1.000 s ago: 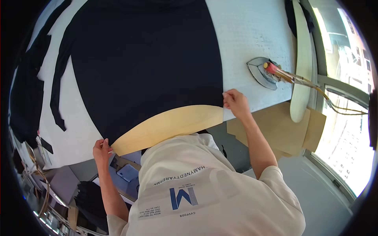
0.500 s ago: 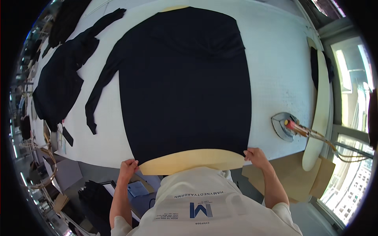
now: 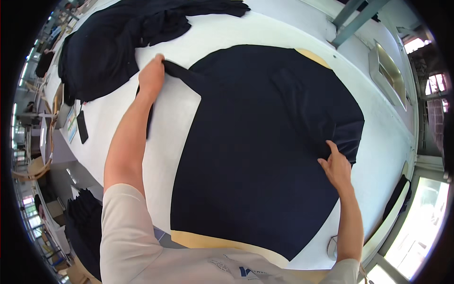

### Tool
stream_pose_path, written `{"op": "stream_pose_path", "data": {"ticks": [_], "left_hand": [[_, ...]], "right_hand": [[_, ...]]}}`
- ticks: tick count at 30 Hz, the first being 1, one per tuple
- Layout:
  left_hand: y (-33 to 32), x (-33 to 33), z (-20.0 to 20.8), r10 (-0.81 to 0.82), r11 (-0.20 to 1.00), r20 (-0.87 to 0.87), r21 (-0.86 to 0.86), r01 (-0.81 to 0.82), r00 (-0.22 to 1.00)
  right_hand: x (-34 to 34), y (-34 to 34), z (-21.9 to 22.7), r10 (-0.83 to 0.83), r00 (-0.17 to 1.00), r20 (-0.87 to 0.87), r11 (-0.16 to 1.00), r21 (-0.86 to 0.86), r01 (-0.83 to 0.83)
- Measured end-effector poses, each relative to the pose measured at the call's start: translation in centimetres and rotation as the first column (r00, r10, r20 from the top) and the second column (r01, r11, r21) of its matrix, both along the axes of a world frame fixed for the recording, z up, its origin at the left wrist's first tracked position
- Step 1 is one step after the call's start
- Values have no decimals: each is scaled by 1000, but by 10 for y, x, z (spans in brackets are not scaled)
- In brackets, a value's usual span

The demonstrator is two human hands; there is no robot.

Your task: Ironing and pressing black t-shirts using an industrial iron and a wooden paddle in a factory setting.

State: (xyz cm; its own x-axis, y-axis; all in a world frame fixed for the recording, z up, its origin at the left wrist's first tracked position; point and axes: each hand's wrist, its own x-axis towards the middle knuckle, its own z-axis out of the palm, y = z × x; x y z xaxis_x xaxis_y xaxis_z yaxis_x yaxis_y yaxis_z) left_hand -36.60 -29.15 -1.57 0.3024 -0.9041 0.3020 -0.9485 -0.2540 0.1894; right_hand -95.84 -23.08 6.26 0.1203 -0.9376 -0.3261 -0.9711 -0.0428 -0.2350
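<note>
A dark navy knit sweater [image 3: 250, 142] lies flat on the white table, with a pale yellow board [image 3: 213, 239] showing from under its hem and at its far neck end. My left hand [image 3: 152, 78] is closed on the sweater's left sleeve, lifting it off the table; part of the sleeve hangs behind my forearm. Over the sweater's right side is my right hand [image 3: 338, 168], thumb and index finger spread, nothing held. Its fingertips are at the folded right sleeve [image 3: 302, 104], which lies across the body in creases; whether they touch cannot be made out.
More dark garments [image 3: 101, 52] are heaped at the far left of the white table [image 3: 163, 189]. A black phone [image 3: 82, 128] lies near its left edge. The iron [image 3: 332, 247] is partly behind my right forearm. A metal tray [image 3: 388, 73] stands far right.
Both hands have left the hem corners and moved up the sweater. My left hand has taken hold of the left sleeve; my right has opened over the right side. The view has turned.
</note>
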Motion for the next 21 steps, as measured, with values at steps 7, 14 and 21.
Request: {"op": "stream_pose_path", "data": {"ticks": [7,14,21], "left_hand": [[59,-25,-45,-142,990,-440,-80,119,886],[133,-137,-46,-299,941,-102,133,311,949],[126,-161,-37,-199,947,-88,240,215,976]], "right_hand": [[-152,-71,5,-527,718,454,670,-298,680],[-277,-20,-77,-775,-149,615,303,567,765],[-231,-90,-86,-694,313,649,184,-260,948]]}}
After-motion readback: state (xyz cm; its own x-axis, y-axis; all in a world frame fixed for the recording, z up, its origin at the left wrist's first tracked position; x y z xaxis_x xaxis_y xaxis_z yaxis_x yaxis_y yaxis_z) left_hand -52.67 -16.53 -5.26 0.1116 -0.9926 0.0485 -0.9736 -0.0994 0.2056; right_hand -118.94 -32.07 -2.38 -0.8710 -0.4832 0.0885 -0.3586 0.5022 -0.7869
